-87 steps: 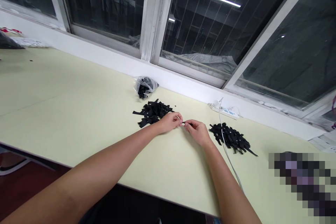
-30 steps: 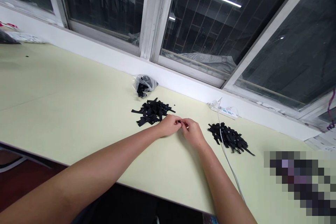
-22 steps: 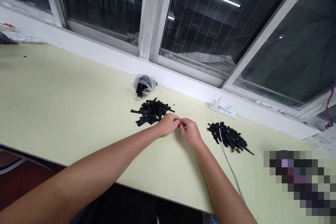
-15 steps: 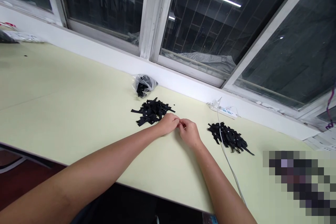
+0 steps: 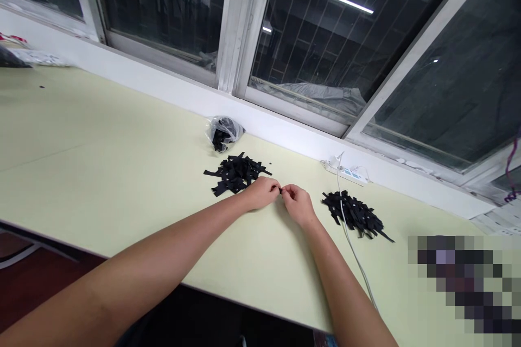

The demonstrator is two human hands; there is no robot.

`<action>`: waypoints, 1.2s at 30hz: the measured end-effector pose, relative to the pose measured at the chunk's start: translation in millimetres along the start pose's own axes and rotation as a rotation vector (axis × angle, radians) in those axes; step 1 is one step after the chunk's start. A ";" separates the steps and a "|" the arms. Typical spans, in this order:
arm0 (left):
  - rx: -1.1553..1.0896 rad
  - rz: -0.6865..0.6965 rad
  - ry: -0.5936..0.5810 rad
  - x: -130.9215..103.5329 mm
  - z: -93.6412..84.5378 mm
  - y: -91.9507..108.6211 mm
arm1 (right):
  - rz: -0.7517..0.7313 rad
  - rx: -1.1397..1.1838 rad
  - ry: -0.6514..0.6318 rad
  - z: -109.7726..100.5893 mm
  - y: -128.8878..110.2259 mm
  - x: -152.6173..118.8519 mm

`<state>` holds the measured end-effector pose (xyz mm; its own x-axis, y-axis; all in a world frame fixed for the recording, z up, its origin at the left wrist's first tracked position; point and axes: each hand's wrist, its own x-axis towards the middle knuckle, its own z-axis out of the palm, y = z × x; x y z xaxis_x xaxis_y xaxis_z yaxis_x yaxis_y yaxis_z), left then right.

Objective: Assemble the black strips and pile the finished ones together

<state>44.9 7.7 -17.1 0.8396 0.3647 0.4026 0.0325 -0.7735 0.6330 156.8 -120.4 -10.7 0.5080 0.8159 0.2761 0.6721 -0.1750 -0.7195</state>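
My left hand [image 5: 262, 192] and my right hand [image 5: 298, 203] meet above the pale table, both with fingers pinched. Between their fingertips a small bit of black strip [image 5: 280, 191] shows; most of it is hidden by the fingers. Just behind and left of my left hand lies a loose pile of short black fabric strips [image 5: 236, 172], some with small light spots. To the right of my right hand, apart from it, is a second heap of black strips [image 5: 356, 214].
A clear plastic bag [image 5: 224, 133] with black pieces inside stands by the wall. A white power strip [image 5: 352, 174] lies at the back, and its white cable [image 5: 354, 255] runs across the right heap towards the front edge. The far right is pixelated.
My right hand has shifted slightly right, away from my left. A bit of black strip now shows between the fingertips. The piles have not moved.
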 end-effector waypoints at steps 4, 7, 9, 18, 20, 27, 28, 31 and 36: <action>0.041 0.025 -0.007 0.6 1.7 -5.7 | 0.017 -0.015 -0.006 -1.1 4.0 1.5; 0.055 0.036 -0.010 0.7 0.7 -6.3 | 0.009 -0.012 -0.004 -0.8 2.7 1.2; 0.063 0.040 -0.013 0.4 -0.7 -4.9 | 0.008 0.010 -0.014 -0.8 1.2 0.6; 0.097 0.006 -0.030 -1.8 -3.4 0.4 | -0.014 0.016 -0.007 -0.2 7.6 3.3; 0.102 0.014 -0.009 -1.0 -4.1 0.8 | 0.021 0.023 0.002 -0.2 10.7 4.4; 0.111 -0.010 0.023 0.3 -7.1 3.4 | 0.103 0.126 0.015 -1.7 13.2 5.1; 0.114 -0.013 0.023 0.3 -7.5 4.1 | 0.111 0.149 0.016 -1.9 14.0 5.3; 0.119 -0.012 0.038 0.5 -8.8 6.1 | 0.119 0.194 0.038 -3.3 18.0 7.0; 0.111 0.008 0.062 0.6 -8.6 7.4 | 0.103 0.197 0.274 -13.6 22.1 8.7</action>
<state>41.0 6.7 -6.6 0.8053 0.3866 0.4495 0.0883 -0.8279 0.5538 183.4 -124.7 -15.6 0.7114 0.6165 0.3374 0.5067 -0.1174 -0.8541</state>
